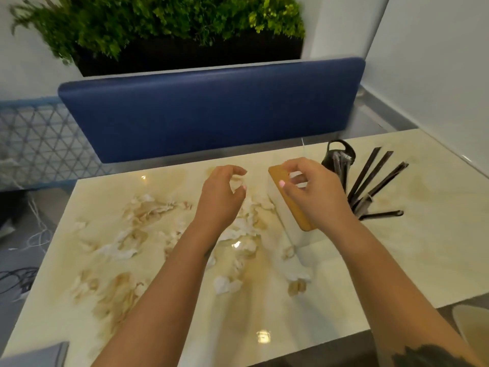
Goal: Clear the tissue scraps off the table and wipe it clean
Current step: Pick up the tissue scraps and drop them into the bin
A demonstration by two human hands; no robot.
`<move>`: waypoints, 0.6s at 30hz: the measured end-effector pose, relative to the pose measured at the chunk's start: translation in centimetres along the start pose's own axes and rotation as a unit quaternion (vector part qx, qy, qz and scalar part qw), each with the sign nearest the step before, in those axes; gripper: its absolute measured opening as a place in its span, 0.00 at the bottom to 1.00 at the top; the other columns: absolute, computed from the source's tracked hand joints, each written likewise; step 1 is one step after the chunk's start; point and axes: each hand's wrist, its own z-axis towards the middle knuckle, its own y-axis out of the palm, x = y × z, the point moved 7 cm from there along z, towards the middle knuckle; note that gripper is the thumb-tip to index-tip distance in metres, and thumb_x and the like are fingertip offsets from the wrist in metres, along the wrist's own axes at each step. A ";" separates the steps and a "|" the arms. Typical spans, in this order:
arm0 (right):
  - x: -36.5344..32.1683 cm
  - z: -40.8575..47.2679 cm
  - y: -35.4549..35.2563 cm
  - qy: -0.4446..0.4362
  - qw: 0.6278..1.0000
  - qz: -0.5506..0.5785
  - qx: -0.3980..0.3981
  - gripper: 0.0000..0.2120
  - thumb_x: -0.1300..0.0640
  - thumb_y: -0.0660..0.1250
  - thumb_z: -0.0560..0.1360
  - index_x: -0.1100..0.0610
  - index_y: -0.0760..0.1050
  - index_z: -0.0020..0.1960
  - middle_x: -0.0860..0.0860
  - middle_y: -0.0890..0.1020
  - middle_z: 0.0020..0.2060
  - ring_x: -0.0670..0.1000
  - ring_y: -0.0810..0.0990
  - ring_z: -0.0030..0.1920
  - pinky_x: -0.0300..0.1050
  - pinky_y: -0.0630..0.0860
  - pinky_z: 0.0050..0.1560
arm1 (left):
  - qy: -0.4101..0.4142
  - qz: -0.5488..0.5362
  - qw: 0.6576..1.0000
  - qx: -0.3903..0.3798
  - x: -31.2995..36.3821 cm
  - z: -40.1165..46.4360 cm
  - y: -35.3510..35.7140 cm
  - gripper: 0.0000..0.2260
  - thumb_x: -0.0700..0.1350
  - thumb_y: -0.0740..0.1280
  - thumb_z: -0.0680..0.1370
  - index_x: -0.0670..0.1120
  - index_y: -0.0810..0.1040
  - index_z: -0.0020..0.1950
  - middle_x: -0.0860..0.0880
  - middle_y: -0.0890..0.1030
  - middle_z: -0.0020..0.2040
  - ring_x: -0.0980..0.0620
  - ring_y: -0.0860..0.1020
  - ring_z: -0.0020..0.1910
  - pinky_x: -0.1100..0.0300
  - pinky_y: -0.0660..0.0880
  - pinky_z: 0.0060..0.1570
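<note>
Several torn white tissue scraps (238, 229) lie scattered over the glossy cream marble table (397, 260), mostly at its middle and left, with more scraps (119, 252) toward the left edge. My left hand (225, 192) hovers above the central pile, thumb and fingers curled round a small pale tissue scrap. Just to the right, my right hand (309, 189) is held over the tissue box and pinches a white tissue scrap between its curled fingers. Both forearms reach in from the bottom of the view.
A white tissue box with a tan lid (285, 207) lies under my right hand. A black holder (338, 157) and dark wrapped sticks (375, 181) stand at the back right. A blue bench back (211, 112) runs behind the table, with a planter (158, 27) above it.
</note>
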 end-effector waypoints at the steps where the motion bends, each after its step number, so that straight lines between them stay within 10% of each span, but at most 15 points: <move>1: 0.7 -0.4 0.4 0.007 1.000 -0.006 -0.008 0.12 0.52 0.68 0.75 0.46 0.75 0.58 0.41 0.76 0.50 0.40 0.76 0.47 0.36 0.73 0.46 | 0.000 0.000 1.000 -0.010 -0.2 -0.2 0.8 0.12 0.43 0.66 0.77 0.51 0.74 0.60 0.55 0.74 0.60 0.60 0.70 0.56 0.69 0.63 0.53; 7: 5.0 -2.9 3.2 0.036 0.993 -0.059 -0.096 0.10 0.57 0.67 0.75 0.49 0.77 0.56 0.41 0.74 0.46 0.42 0.74 0.44 0.25 0.64 0.37 | -0.006 0.001 0.998 -0.068 -1.2 -2.4 5.6 0.13 0.42 0.67 0.76 0.51 0.75 0.59 0.53 0.74 0.61 0.55 0.71 0.61 0.69 0.62 0.54; 18: 12.5 -9.2 6.0 0.114 0.961 -0.136 -0.213 0.11 0.59 0.67 0.74 0.49 0.77 0.56 0.49 0.77 0.55 0.50 0.77 0.53 0.43 0.73 0.52 | 0.030 0.025 0.978 -0.206 -1.8 -6.1 14.9 0.14 0.36 0.66 0.73 0.50 0.78 0.55 0.51 0.75 0.58 0.53 0.74 0.58 0.68 0.65 0.53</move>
